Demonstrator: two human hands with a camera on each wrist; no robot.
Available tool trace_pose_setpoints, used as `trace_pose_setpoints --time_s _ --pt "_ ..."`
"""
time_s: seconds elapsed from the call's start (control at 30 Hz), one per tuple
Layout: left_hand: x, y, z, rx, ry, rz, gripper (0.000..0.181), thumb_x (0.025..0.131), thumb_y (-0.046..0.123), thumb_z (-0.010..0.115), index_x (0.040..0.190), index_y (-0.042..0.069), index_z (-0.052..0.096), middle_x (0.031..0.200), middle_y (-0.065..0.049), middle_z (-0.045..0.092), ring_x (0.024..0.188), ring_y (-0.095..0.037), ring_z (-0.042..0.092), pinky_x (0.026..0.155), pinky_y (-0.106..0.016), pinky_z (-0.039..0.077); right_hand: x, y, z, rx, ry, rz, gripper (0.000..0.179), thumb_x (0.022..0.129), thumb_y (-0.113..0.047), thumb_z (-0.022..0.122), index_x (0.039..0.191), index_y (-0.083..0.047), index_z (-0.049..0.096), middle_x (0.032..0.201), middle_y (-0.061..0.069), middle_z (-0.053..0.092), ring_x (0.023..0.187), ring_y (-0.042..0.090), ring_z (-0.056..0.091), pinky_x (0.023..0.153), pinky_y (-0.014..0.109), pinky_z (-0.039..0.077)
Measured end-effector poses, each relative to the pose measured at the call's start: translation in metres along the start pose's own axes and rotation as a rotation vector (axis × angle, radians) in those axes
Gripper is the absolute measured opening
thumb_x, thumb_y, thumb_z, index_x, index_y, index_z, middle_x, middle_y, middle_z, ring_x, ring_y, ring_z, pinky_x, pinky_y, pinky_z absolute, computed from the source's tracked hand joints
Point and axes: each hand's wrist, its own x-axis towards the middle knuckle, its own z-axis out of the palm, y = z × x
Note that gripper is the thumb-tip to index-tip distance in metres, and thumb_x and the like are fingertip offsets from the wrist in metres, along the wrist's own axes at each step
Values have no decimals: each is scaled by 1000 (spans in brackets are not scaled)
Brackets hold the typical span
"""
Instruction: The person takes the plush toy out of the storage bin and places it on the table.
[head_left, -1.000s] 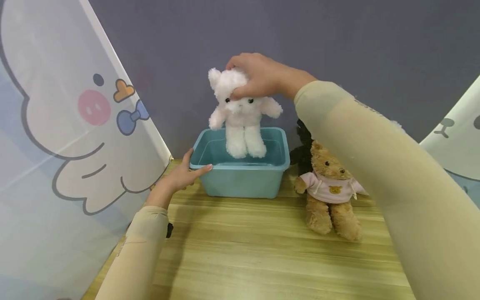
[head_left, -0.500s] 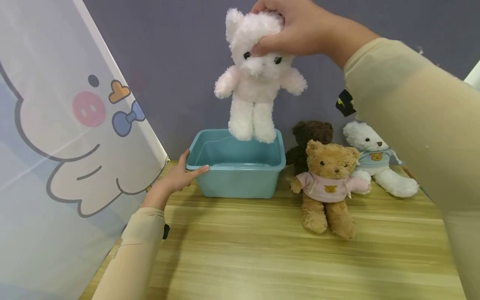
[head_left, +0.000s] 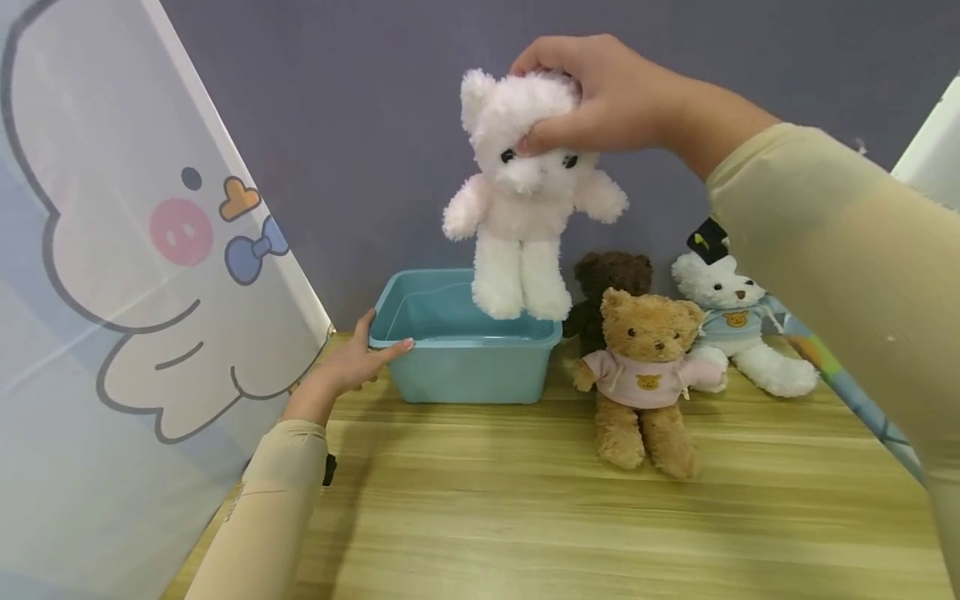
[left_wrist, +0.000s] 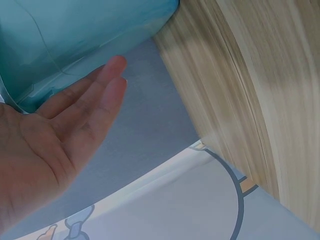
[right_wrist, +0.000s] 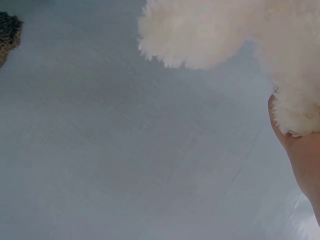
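Note:
In the head view, my right hand [head_left: 600, 100] grips a white plush cat [head_left: 525, 192] by the top of its head, thumb across its brow. Upright, the toy hangs over the right part of a blue plastic bin [head_left: 472, 375], its feet overlapping the bin's far rim in view. My left hand [head_left: 348, 362] rests against the bin's left front corner, thumb along the rim. The left wrist view shows fairly straight fingers [left_wrist: 85, 110] beside the bin wall. In the right wrist view, white fur [right_wrist: 195, 35] fills the upper right, and part of the hand [right_wrist: 305, 160] shows.
Right of the bin sits a tan teddy bear [head_left: 648, 367] in a pink hoodie. Behind it are a dark brown bear [head_left: 618, 271] and a white bear [head_left: 723, 283] in a blue hoodie. They sit on a wooden table [head_left: 525, 508] before a grey wall [head_left: 360, 125].
My right hand has lifted the plush cat up and rightward from inside the bin's outline. The bears at right are less covered by the arm. My left hand stays at the bin's corner.

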Motion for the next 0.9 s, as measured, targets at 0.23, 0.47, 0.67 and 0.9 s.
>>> trace_pose_setpoints --time_s 0.23,0.47,0.67,0.9 --pt "5 0 -1 -30 -8 -1 124 94 81 57 167 29 -28 169 -35 31 132 -52 64 95 -58 59 -11 13 -3 -33 -10 11 64 95 -48 75 153 -32 52 136 -2 60 107 15 56 84 34 50" --pt "10 0 -4 -28 -20 2 126 94 82 57 166 28 -30 168 -37 30 132 -52 63 97 -62 58 -25 33 -14 -50 11 101 61 95 -46 74 151 -32 53 138 1 59 107 18 53 82 35 46" --pt "14 -4 -7 -23 -16 7 125 94 81 56 167 26 -29 166 -36 34 131 -52 64 94 -60 59 -37 45 -17 -72 -2 119 63 96 -45 73 153 -31 51 140 4 58 109 20 52 82 36 46" --pt "15 -8 -10 -24 -4 7 124 95 81 56 167 28 -30 164 -37 37 129 -52 65 92 -58 60 -53 57 -27 -104 35 170 64 95 -46 75 154 -32 51 142 6 57 109 22 50 79 32 45"
